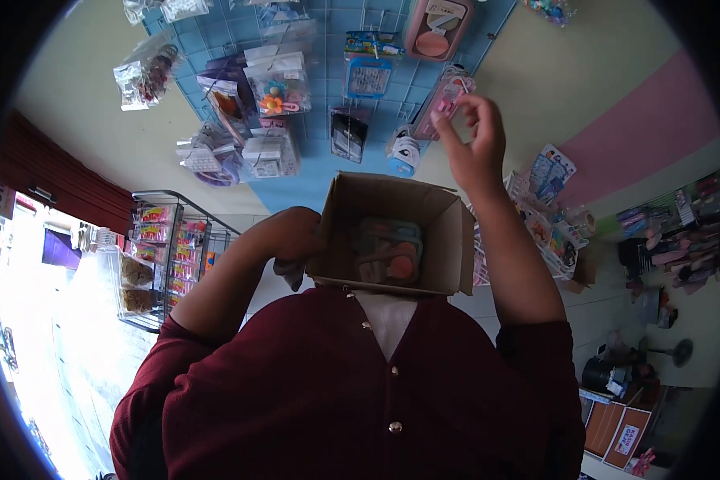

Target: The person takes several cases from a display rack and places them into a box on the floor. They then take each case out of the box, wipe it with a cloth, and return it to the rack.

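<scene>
My left hand grips the left side of an open cardboard box, held against my chest; some of its fingers are hidden by the box wall. Inside the box lie several flat packs, pink and pale blue with round shapes on them. My right hand is raised toward the wall rack, thumb and fingers apart and slightly curled. Its fingertips are right at a pink pack hanging on the rack. Above that hangs a larger pink pack with a round pink part.
A blue wire grid on the wall carries several bagged accessories, among them flower clips and a black pack. At left stands a wire rack of small packets. More goods stand at right, beyond my forearm.
</scene>
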{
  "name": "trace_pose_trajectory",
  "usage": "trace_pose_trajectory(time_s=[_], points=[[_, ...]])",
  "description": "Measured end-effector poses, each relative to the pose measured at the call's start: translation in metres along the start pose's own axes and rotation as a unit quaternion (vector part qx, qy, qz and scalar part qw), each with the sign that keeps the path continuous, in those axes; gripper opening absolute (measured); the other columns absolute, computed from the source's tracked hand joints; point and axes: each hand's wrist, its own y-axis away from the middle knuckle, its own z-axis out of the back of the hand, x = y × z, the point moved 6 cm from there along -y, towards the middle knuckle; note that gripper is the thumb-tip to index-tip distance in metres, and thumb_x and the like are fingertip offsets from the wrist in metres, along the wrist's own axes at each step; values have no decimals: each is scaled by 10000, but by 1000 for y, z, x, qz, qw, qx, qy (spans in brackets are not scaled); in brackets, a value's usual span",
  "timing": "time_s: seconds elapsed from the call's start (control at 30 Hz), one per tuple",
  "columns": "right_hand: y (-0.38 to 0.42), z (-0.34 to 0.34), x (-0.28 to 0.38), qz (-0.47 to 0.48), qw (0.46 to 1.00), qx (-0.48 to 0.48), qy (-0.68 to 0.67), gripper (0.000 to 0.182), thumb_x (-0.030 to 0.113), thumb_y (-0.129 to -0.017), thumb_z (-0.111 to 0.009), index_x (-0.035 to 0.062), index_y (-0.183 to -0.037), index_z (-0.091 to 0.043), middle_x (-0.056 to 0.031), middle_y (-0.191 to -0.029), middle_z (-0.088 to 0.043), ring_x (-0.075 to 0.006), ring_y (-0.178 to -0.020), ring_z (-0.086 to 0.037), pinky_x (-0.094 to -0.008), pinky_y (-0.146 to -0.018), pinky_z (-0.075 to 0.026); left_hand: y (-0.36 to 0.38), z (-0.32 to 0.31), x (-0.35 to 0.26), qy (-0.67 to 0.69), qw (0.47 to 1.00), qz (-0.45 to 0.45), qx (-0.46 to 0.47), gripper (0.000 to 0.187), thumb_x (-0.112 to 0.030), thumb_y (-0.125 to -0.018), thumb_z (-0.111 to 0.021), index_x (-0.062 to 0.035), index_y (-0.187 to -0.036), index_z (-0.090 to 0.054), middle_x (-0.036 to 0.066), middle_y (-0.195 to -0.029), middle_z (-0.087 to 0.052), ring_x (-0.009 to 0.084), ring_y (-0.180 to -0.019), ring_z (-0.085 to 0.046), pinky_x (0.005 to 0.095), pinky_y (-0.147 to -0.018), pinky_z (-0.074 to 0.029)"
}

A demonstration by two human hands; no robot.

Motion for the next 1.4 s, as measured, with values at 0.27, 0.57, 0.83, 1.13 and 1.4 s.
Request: trace_pose_trajectory(time_s=[0.27, 0.57, 0.83, 1.13, 1.4], points=[[-117, -24, -16, -29, 995, -60, -68, 1058, 456, -643, -815, -119, -1353, -281, -295, -1318, -419, -374, -1228, -450, -398, -1012, -388, 6, -8, 1, 28, 999, 14, 11, 422, -291, -732, -611, 72, -947, -633, 261, -956, -644, 399, -932, -620, 433, -822, -486], [-171, -66, -54, -48, 969, 8, -241, 682, 321, -577, -890, -14, -1087, -586, -132, -990, -674, -243, -890, -659, -312, -781, -516, 19, -10, 24, 28, 999, 27, -23, 416, -317, -747, -596, 46, -944, -651, 262, -968, -648, 399, -929, -624, 439, -833, -484], [-156, -63, -38, -135, 890, 77, -429, 424, 117, -697, -821, 47, -1061, -615, -56, -960, -668, -147, -857, -641, -278, -743, -508, 25, -12, 25, 53, 998, 28, -30, 425, -332, -762, -569, 42, -945, -653, 264, -964, -648, 400, -921, -626, 437, -824, -485], [-132, -36, -23, -164, 848, 111, -492, 464, 57, -717, -796, 57, -1120, -565, -52, -988, -636, -166, -892, -628, -315, -795, -526, 15, -20, 30, 68, 997, 43, -19, 437, -332, -746, -582, 57, -933, -654, 263, -964, -647, 404, -931, -618, 443, -839, -477], [-112, -20, 1, -163, 804, 176, -544, 486, 92, -724, -801, 67, -1139, -550, -51, -1006, -627, -175, -935, -616, -336, -813, -526, 5, -22, 28, 36, 999, 32, -7, 443, -331, -730, -595, 57, -935, -659, 265, -973, -646, 401, -937, -617, 438, -846, -476]])
